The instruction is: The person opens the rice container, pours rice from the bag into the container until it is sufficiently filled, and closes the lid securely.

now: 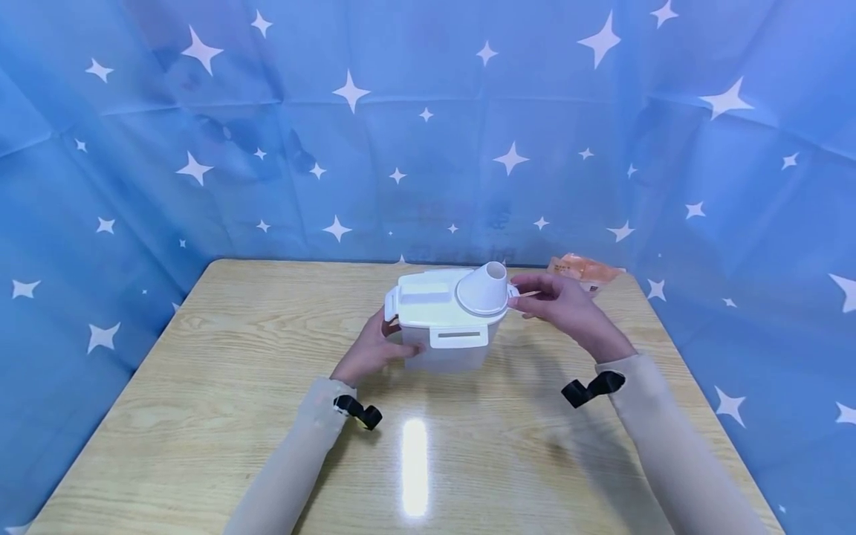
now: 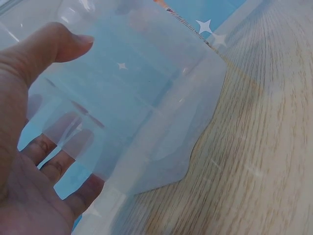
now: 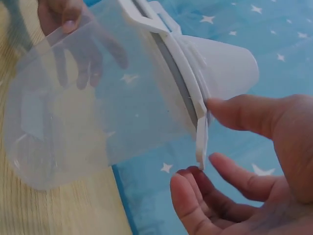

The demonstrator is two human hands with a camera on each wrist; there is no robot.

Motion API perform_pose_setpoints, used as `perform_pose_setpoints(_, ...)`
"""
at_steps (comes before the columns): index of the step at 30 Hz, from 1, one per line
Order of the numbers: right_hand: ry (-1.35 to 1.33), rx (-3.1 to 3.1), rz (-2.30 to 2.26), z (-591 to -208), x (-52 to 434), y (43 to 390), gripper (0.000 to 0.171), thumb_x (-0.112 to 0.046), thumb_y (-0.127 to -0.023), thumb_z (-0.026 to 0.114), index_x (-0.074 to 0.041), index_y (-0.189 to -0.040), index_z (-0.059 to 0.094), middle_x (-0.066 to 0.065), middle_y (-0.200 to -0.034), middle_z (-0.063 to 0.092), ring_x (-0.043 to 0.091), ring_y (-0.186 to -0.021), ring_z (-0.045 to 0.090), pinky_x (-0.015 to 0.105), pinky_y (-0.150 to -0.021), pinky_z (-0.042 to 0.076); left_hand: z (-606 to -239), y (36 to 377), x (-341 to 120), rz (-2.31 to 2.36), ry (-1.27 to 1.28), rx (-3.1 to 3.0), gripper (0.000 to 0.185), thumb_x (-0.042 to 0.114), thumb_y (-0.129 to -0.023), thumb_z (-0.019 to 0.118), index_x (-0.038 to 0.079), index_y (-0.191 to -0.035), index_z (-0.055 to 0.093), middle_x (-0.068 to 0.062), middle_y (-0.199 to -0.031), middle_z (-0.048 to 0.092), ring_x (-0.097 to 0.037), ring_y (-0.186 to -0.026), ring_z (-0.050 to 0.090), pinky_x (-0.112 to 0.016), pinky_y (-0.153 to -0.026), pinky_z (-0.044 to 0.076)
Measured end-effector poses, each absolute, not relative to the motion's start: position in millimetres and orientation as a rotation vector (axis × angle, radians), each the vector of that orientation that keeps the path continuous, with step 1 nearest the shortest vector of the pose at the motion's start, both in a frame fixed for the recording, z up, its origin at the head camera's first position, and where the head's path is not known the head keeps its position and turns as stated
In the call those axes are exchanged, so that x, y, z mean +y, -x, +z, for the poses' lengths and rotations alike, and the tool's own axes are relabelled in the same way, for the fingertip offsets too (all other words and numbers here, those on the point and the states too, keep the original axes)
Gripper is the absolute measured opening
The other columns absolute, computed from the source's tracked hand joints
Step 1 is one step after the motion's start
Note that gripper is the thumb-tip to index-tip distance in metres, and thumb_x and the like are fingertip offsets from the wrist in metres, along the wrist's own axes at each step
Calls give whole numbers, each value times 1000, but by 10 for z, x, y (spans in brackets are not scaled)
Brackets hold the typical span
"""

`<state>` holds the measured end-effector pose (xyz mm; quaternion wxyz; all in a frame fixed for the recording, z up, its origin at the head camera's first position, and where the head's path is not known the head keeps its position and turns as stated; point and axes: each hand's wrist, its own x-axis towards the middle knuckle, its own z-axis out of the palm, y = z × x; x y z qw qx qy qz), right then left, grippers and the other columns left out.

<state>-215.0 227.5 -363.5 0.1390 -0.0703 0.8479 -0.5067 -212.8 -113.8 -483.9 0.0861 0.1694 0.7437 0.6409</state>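
Observation:
A translucent plastic storage container (image 1: 446, 357) with a white lid (image 1: 428, 316) is held tilted over the table. A white cone-shaped spout (image 1: 483, 290) sits on the lid's right part. My left hand (image 1: 377, 348) grips the body at its left end, thumb on the near side and fingers behind, seen through the plastic in the left wrist view. At the lid's right end is my right hand (image 1: 558, 305). Its thumb presses the lid's edge by the spout, and its curled fingers reach the white side latch (image 3: 201, 142), which stands out from the body. A front latch (image 1: 458, 336) also juts outward.
An orange and clear plastic packet (image 1: 585, 269) lies at the table's back right corner, behind my right hand. The wood-grain table (image 1: 221, 386) meets a blue star-patterned curtain (image 1: 428, 148) at its back and sides. Both wrists wear black camera straps.

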Motion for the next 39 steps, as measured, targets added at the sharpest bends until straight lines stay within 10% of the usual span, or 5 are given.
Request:
perform_pose_setpoints(10, 388, 2597, -1429, -3520, 2244, 2083, 65, -37, -96, 73, -14, -150, 46, 11, -152, 50, 37, -135, 54, 44, -99, 57, -4839, 2101, -1148, 1903, -482, 2195, 78, 16, -81, 88, 38, -145, 47, 5, -144, 55, -29, -142, 49, -56, -116, 45)
perform_pose_setpoints(39, 1078, 2993, -812, -3071, 1817, 1999, 72, -38, -89, 81, -24, -152, 48, 4, -161, 41, 32, -150, 34, 62, -117, 37, -4836, 2132, -1141, 1897, -468, 2206, 84, 17, -79, 89, 37, -148, 45, 6, -148, 52, -33, -145, 46, -59, -118, 41)
